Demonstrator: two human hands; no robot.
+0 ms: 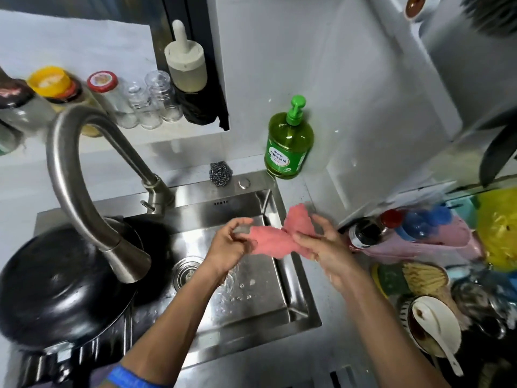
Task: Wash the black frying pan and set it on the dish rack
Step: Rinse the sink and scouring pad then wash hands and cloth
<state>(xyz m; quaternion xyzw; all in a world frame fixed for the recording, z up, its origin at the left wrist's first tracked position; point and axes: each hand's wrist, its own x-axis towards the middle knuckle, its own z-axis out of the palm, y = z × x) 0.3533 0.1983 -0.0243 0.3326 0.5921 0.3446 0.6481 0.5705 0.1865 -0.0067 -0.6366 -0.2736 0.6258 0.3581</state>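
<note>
One black frying pan [61,287] in sink [296,312]

A small kitchen corner seen from above. Pale grey walls [279,65] meet behind a steel sink [296,301] set in a grey counter [330,357]. A curved steel tap [72,169] arches over the basin, with the drain [186,271] below it. On a white ledge [70,65] at left stand jars [145,102] — some clear, some with red or yellow lids. A dark window frame [207,51] rises behind them. A green soap bottle [289,141] and a steel scourer [221,173] sit at the sink's back edge. At right the counter is crowded — bottles [372,231], a yellow bag [500,225], a bowl [432,326] with a spoon. Light is even and cool.
</note>
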